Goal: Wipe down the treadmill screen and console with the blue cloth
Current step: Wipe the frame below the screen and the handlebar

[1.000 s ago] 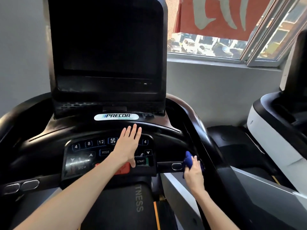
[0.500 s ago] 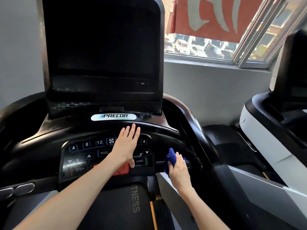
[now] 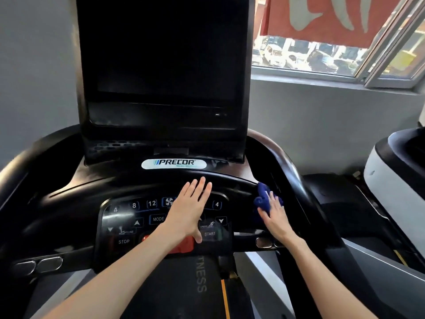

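We see the left hand (image 3: 188,210) lying flat, palm down, on the keypad (image 3: 128,217) in the middle of the treadmill console (image 3: 69,192). Its fingers (image 3: 201,187) are straight and held close together, with their tips reaching up to the curved ridge above the keys. The thumb sticks out to the side, ending just beside the START key (image 3: 209,233). The heel of this hand sits above the red tab (image 3: 181,247) at the keypad's lower edge.

The right hand (image 3: 274,218) rests on the right side of the console, pressing the blue cloth (image 3: 262,196) against the black plastic. Its fingers lie fairly straight and together across the cloth, and the thumb is held apart to the left. The cloth is bunched, and its folds stick out beyond the fingertips and to their left. It sits right of the keypad and well below the screen (image 3: 165,65).

The screen stands dark and upright above the PRECOR badge (image 3: 173,163), and neither hand touches it. Metal grip plates (image 3: 38,264) show on the handlebar at lower left. The belt (image 3: 184,293) runs below the console, between the forearms. To the right we see a window (image 3: 322,54) with parked cars outside, and a white-sided machine (image 3: 391,183) near the frame edge.
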A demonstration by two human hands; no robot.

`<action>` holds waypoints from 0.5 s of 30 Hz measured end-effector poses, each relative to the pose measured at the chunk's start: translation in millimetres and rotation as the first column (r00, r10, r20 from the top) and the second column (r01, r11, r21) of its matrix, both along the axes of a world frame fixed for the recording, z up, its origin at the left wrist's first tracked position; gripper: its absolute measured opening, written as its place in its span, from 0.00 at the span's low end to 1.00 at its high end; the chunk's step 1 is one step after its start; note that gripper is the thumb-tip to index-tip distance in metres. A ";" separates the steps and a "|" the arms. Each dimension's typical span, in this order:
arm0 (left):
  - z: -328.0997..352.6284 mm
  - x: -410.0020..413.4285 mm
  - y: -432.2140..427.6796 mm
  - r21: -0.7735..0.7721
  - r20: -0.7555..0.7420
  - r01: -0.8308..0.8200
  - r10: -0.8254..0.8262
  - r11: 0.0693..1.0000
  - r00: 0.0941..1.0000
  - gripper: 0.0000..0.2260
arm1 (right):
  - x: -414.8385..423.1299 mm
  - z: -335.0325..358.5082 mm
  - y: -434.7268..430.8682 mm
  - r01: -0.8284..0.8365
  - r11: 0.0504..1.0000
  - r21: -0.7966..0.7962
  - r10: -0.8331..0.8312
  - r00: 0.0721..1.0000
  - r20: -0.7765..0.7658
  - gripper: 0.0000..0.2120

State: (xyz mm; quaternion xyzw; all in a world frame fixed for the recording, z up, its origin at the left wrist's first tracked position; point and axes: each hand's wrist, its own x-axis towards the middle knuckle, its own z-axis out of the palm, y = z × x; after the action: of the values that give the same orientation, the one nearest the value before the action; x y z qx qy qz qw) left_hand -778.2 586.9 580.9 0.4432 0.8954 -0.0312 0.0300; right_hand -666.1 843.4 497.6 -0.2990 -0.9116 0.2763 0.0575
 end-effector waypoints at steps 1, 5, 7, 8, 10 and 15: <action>-1.3 -0.3 0.7 -0.002 0.001 -0.001 0.001 1.000 1.000 0.64 | -8.1 -8.1 -0.6 -0.066 0.997 0.050 0.060 0.991 0.116 0.38; -4.8 -1.0 2.5 -0.011 0.009 0.006 -0.006 1.000 1.000 0.63 | -34.6 -7.2 -1.4 -0.117 0.990 0.073 0.105 0.982 0.156 0.43; -5.5 -2.8 1.9 -0.005 0.011 0.026 -0.026 1.000 1.000 0.64 | -54.3 8.7 -4.0 -0.138 0.990 0.027 0.132 0.979 0.154 0.41; -5.6 -3.4 1.6 -0.002 0.009 0.030 -0.030 1.000 1.000 0.64 | -66.6 16.7 -7.3 -0.131 0.991 0.005 0.129 0.982 0.136 0.42; -4.5 -3.3 2.0 -0.006 0.004 0.027 -0.027 1.000 1.000 0.64 | -92.2 29.6 -21.1 -0.158 0.987 -0.025 0.159 0.983 0.087 0.41; -1.0 -2.1 -0.2 -0.002 0.015 0.055 -0.055 0.998 0.998 0.64 | -145.9 51.9 -75.2 -0.360 0.933 -0.007 0.360 0.932 0.045 0.29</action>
State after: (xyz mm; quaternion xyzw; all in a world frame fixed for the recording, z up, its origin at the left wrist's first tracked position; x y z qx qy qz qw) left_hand -780.2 586.7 579.9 0.4677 0.8826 -0.0295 0.0365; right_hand -812.0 768.2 549.6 -0.1333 -0.9522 0.2746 -0.0146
